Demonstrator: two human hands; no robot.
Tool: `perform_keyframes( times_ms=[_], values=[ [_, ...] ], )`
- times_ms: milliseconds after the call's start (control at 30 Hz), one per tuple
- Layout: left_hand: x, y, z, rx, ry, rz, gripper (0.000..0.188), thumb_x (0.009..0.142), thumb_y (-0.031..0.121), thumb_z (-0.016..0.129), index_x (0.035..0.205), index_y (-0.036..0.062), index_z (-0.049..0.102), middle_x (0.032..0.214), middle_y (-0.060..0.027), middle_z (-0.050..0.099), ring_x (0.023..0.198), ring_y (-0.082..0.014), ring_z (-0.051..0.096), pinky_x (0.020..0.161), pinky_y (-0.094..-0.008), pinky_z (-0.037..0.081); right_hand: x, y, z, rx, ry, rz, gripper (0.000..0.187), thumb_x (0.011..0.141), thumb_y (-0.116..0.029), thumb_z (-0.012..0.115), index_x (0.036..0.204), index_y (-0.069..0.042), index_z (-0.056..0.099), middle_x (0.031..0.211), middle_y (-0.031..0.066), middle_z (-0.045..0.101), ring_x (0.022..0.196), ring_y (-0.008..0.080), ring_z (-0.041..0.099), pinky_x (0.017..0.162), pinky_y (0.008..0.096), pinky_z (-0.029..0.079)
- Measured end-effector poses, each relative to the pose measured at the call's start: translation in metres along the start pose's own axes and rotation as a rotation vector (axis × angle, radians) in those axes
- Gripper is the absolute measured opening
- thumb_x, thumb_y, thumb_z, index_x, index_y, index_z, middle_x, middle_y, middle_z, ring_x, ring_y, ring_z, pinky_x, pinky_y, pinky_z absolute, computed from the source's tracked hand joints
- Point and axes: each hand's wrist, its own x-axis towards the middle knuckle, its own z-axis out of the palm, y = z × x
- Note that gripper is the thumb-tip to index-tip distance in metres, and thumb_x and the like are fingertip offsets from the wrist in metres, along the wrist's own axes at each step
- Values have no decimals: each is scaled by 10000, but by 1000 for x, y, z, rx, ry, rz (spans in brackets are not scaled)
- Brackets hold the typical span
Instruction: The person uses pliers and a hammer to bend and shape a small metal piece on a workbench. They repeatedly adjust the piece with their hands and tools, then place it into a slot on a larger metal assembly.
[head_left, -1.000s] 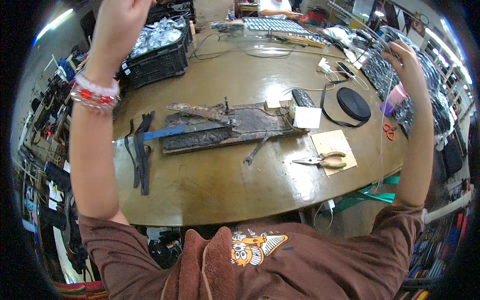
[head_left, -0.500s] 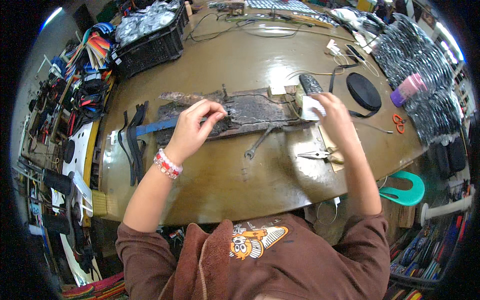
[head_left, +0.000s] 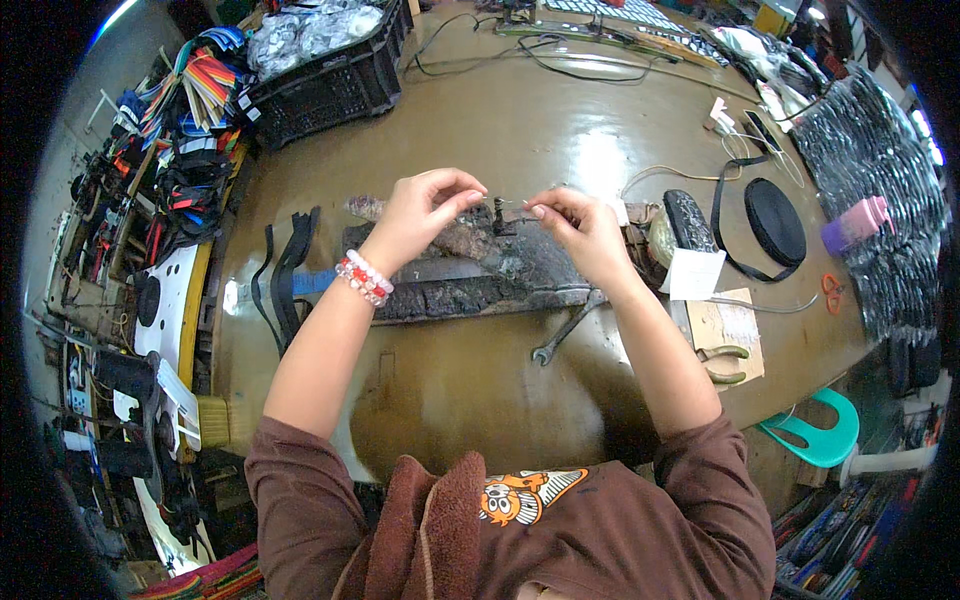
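My left hand (head_left: 425, 215), with a beaded bracelet at the wrist, is raised over a dark, worn board (head_left: 440, 300) with thumb and forefinger pinched together. Opposite it, my right hand (head_left: 590, 240) also pinches, its fingertips a short gap from the left ones. A faint thin line shows between the fingertips, too fine to name. Just below that gap, a small dark metal post (head_left: 499, 215) stands on the board. An open-ended wrench (head_left: 562, 333) leans against the board's front edge. Green-handled pliers (head_left: 724, 364) lie on a piece of cardboard (head_left: 740, 322) beyond my right forearm.
Right of the board are a white paper (head_left: 697, 275), a black-wrapped bundle (head_left: 687, 220), a roll of black webbing (head_left: 775, 222), orange scissors (head_left: 832, 292) and a pink-purple bottle (head_left: 858, 226). Black straps (head_left: 296, 262) lie at left. A black crate (head_left: 330, 100) stands far left.
My right hand has moved left, from beside the white paper to over the board, facing my left hand. My left hand has risen slightly. The whole view has shifted.
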Motion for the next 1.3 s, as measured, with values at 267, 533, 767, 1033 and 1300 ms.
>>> perform_keyframes(
  times_ms=[267,533,767,1033,1300],
  values=[
    [26,-34,13,394,-81,100,159,833,180,601,861,28,634,825,-99,605,810,-237,589,732,-319,465,15,38,17,-225,118,-70,102,771,-56,606,858,-41,657,801,126,564,741,293,583,662,356,462],
    [13,-36,18,406,-37,121,138,836,151,578,863,33,642,855,-113,618,852,-265,586,761,-337,458,3,43,22,-280,99,-66,80,786,-70,574,846,-47,622,822,145,544,782,354,560,663,407,451],
    [10,-33,18,402,-1,117,129,832,118,569,881,32,652,854,-113,625,835,-263,595,754,-339,464,2,45,27,-349,116,-69,64,785,-71,561,821,-43,606,811,157,543,782,362,559,656,427,449],
    [9,-32,19,380,-21,38,133,804,139,615,869,28,647,839,-110,618,811,-253,595,737,-332,468,6,40,20,-223,50,-28,130,768,-37,602,895,-38,630,790,136,599,749,276,602,678,347,476],
    [12,-33,20,453,14,153,110,790,142,617,865,68,647,850,-85,615,852,-260,573,780,-352,442,3,34,18,-223,42,-58,115,762,-32,581,875,-28,604,858,141,589,804,329,592,705,373,478]
  ],
)
